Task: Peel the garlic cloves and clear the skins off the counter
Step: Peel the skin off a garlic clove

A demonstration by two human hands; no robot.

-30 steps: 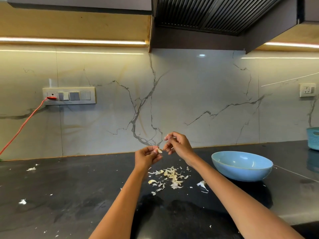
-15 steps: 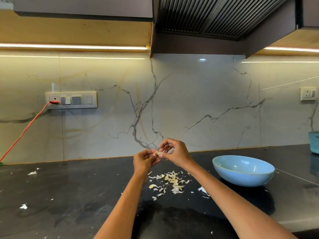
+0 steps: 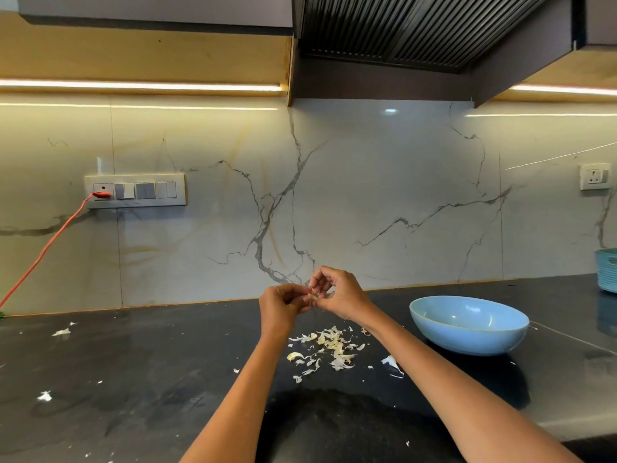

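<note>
Both hands meet above the dark counter, in front of the marble backsplash. My left hand pinches a small pale garlic clove at its fingertips. My right hand has its fingers curled onto the same clove from the right, picking at its skin. Most of the clove is hidden by the fingers. Below the hands lies a loose pile of pale garlic skins on the counter. A light blue bowl stands to the right of the pile; I cannot see what is in it.
Stray skin scraps lie at the left, lower left and right of the pile. A blue ribbed basket sits at the far right edge. An orange cable runs from the wall switch panel down to the left.
My hands have closed together on the clove, the right hand moving left to meet the left hand. The camera has tilted slightly, so the scene sits lower in view.
</note>
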